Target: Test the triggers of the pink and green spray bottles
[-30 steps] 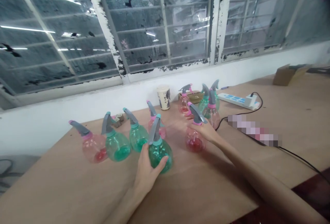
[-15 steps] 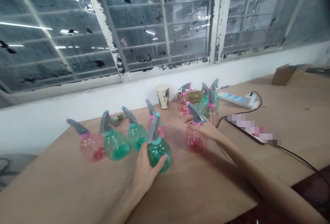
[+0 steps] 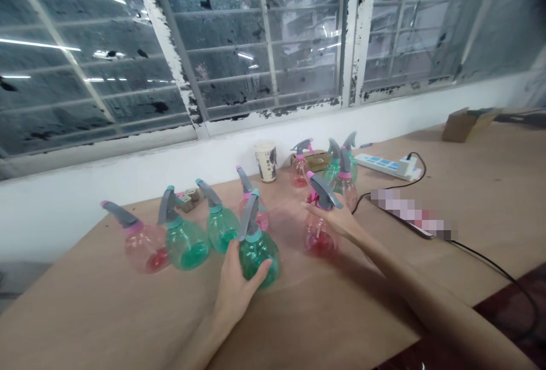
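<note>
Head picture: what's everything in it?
Round plastic spray bottles: 10 (5 pink, 5 green), on table
Patterned paper cup: 1, cream, back
Small blocks: count unclear, grey, back left
Flat oblong item: 1, brown, back
Thin stick: 1, bluish, back
Long plastic power strip: 1, white, right
Corded plug: 1, white, on strip
Phone-like slab: 1, blurred pink, right
Cardboard box: 1, brown, right
Flat table: 1, brown, below
Wall: 1, white, behind
Barred windows: several, grey, behind
Left hand: 1, on green bottle
Right hand: 1, on pink bottle

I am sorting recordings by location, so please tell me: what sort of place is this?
Probably a simple workroom, perhaps a workshop: worn, barred windows, a long, plain table beneath them, and many similar spray bottles standing on it.
</note>
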Tool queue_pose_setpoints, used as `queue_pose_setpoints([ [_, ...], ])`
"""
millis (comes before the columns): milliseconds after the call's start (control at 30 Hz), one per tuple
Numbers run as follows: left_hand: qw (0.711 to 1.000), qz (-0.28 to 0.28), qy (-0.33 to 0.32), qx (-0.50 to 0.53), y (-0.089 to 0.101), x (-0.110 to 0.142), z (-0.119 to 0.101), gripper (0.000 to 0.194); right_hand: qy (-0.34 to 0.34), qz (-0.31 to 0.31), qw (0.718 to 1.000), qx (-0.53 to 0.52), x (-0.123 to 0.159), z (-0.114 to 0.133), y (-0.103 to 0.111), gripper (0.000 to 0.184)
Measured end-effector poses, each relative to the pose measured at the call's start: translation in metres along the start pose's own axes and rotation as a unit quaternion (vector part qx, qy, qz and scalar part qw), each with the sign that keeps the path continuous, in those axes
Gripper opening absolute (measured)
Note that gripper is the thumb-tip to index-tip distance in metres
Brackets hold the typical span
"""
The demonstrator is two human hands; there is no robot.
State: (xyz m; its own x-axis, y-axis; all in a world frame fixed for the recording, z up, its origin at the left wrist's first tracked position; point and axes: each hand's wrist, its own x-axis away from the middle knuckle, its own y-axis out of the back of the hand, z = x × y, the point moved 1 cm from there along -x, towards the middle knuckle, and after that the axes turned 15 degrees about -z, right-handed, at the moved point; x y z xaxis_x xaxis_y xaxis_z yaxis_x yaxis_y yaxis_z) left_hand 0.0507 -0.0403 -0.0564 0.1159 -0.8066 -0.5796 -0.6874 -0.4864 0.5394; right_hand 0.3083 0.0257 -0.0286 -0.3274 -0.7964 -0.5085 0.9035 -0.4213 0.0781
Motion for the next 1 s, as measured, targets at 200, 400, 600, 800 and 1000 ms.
queue_pose_setpoints([
  [200, 1.0, 0.0, 0.004, -0.003, -0.002, 0.0, 0.004, 0.054, 0.005, 0.032, 0.999, -0.007, 0.0, 0.001, -0.001, 0.036],
  [400, 1.0, 0.002, 0.004, -0.009, -0.002, -0.001, 0.004, 0.055, 0.0, 0.037, 0.999, -0.039, 0.001, 0.004, -0.002, 0.041],
  [600, 1.0, 0.001, -0.01, -0.002, -0.001, -0.002, 0.001, 0.05, 0.006, 0.053, 0.998, -0.041, 0.002, 0.009, 0.0, 0.049],
  [800, 1.0, -0.002, -0.006, -0.003, -0.001, -0.001, 0.002, 0.049, 0.008, 0.056, 0.998, -0.033, 0.003, 0.01, -0.001, 0.044],
  [1000, 1.0, -0.001, -0.002, -0.004, -0.001, -0.001, 0.0, 0.051, 0.013, 0.038, 0.999, -0.037, 0.002, 0.008, -0.002, 0.035],
])
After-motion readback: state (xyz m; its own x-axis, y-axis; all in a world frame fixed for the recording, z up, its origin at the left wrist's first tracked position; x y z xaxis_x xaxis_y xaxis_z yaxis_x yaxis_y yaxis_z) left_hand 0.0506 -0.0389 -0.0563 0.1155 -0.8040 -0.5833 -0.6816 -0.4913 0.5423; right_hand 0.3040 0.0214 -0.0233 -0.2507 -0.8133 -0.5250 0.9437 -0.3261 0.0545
